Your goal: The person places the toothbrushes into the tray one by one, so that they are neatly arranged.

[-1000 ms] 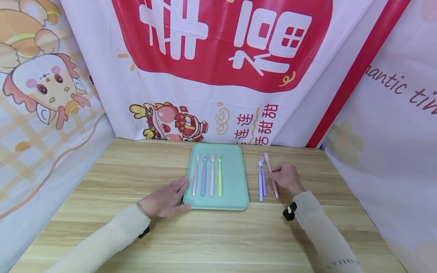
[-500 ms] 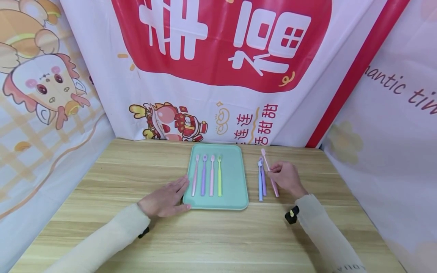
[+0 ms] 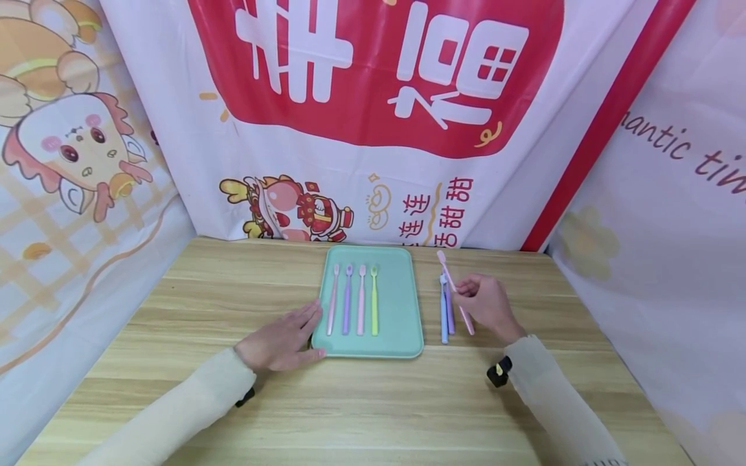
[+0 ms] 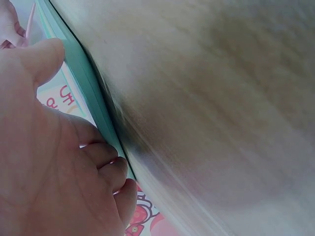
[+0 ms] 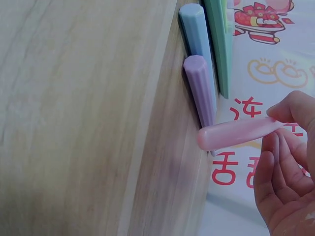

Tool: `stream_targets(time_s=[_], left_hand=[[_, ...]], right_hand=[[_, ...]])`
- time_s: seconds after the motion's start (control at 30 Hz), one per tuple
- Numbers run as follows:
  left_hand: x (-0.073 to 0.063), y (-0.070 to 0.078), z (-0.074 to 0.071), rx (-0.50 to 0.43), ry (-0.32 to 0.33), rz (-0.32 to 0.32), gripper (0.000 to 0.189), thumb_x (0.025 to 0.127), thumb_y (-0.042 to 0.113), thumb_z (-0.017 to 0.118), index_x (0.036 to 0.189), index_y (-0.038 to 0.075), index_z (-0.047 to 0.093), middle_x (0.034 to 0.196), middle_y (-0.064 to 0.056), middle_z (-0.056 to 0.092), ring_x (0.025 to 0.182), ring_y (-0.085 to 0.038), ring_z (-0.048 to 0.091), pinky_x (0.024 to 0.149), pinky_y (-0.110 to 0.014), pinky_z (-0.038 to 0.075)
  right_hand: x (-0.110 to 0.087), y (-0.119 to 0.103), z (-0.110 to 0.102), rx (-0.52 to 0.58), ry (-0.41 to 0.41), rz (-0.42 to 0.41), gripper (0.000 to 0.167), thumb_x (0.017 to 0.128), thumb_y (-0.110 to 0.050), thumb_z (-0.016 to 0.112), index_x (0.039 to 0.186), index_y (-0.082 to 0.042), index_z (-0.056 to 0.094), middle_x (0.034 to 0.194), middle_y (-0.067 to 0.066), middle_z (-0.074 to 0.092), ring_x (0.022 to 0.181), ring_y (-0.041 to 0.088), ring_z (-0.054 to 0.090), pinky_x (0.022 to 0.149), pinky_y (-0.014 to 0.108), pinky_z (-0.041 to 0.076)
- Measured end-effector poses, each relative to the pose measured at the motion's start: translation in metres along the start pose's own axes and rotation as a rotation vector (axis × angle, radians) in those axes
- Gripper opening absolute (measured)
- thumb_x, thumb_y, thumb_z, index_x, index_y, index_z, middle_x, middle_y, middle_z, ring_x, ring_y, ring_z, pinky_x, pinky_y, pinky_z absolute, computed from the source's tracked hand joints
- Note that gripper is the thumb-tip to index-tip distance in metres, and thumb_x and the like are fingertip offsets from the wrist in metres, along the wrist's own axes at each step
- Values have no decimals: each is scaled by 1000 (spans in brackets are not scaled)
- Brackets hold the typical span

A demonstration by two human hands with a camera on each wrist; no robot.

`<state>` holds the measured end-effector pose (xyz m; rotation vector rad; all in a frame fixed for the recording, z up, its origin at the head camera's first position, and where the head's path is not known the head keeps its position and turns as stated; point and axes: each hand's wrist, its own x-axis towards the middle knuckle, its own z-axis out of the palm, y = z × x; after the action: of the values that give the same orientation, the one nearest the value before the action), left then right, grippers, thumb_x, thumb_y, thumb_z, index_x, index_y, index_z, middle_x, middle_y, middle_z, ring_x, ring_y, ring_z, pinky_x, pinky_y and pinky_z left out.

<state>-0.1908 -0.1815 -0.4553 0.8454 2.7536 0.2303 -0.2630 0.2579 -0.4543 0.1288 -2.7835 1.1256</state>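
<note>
My right hand (image 3: 488,301) pinches a pink toothbrush (image 5: 236,133) between thumb and fingers. Its head leans up and left over a blue toothbrush (image 3: 444,317) and a purple toothbrush (image 3: 451,318), which lie close together on the table. To their left is a mint green tray (image 3: 401,304). On it several toothbrushes lie in a row with heads toward the back: a pale pink one (image 3: 333,301), a purple one (image 3: 347,301), a pink one (image 3: 361,301) and a yellow-green one (image 3: 375,301). My left hand (image 3: 282,338) rests against the tray's left edge, fingers extended.
The wooden table (image 3: 373,408) reaches a printed cloth (image 3: 361,142) at the back. Patterned cloths also hang along the left and right sides. A black strap with a small device (image 3: 499,371) sits at my right wrist.
The pink toothbrush in my right hand has tilted, its head swinging left and away from me over the blue and purple ones. My left hand and the tray stay put.
</note>
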Motion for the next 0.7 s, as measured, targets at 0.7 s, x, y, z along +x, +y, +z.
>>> stream_targets(time_s=[0.7], left_hand=[[1, -1, 0, 14, -5, 4, 90, 107, 56, 52, 164, -7, 23, 175, -25, 17, 163, -40, 23, 131, -58, 27]], right_hand=[[-5, -27, 14, 33, 27, -125, 13, 90, -8, 80, 103, -9, 77, 96, 8, 77, 84, 19, 71, 68, 22, 62]])
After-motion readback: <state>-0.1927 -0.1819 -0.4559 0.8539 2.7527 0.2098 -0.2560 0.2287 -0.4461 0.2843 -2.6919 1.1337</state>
